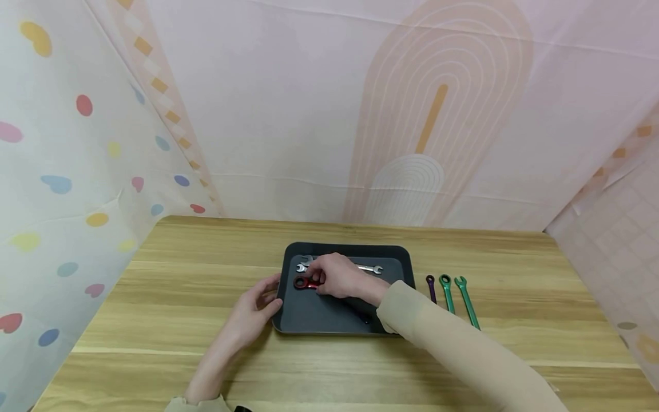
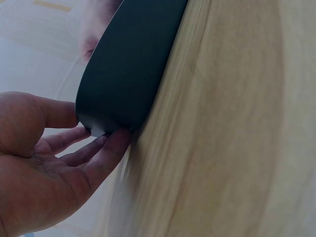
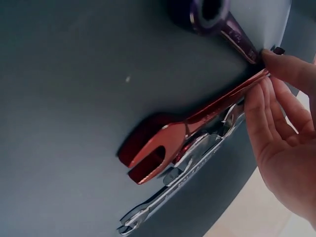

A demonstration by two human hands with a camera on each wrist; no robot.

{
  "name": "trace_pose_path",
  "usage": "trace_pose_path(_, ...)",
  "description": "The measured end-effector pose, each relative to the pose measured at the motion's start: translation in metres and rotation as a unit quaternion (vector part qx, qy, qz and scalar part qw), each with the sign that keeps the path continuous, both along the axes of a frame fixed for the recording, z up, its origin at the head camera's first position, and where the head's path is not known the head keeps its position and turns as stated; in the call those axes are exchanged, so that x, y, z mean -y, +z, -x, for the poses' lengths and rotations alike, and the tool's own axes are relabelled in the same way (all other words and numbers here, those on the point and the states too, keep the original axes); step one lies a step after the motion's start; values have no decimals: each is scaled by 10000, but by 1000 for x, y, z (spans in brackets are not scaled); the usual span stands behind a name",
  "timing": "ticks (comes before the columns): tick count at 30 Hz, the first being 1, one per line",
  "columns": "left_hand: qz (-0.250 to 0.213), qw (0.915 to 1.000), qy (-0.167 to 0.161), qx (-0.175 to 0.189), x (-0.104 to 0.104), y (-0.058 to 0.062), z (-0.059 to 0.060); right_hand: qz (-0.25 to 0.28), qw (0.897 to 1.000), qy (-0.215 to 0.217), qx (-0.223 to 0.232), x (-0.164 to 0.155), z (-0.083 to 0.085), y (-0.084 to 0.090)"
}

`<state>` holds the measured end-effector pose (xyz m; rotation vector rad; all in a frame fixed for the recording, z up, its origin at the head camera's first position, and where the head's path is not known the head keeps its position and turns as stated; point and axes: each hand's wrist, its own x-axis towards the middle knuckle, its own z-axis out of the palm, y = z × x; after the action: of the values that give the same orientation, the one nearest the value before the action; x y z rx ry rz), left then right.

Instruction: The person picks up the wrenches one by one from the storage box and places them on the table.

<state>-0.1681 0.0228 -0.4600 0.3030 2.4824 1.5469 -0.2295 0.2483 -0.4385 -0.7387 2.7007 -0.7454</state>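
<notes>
While right hand [image 1: 337,276] pinches red wrench [image 3: 192,133] in tray [image 2: 129,64], left hand [image 1: 255,306] open at rim — green wrenches [image 1: 457,292] beside.

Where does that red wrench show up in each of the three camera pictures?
Head view: the red wrench lies in the dark tray, mid-picture, under the right hand.
Left wrist view: not in it; only the tray's outer wall, the left hand and the wooden table show.
Right wrist view: centre, its open end at lower left, its shaft pinched by the fingers.
Shared landmark: the dark tray.
</notes>
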Motion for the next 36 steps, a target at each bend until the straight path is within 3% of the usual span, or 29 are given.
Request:
trace_pose_path(17, 12, 10000, 18, 41, 1, 0, -2, -83, 9996, 86, -236, 4, 2, -6)
trace_pose_path(26, -12, 10000, 13, 66, 1, 0, -3, 43, 9999, 5, -112, 4, 2, -4)
trace_pose_path(36, -25, 10000, 33, 59, -1, 1, -1, 504, 9980, 311, 228, -8, 3, 4)
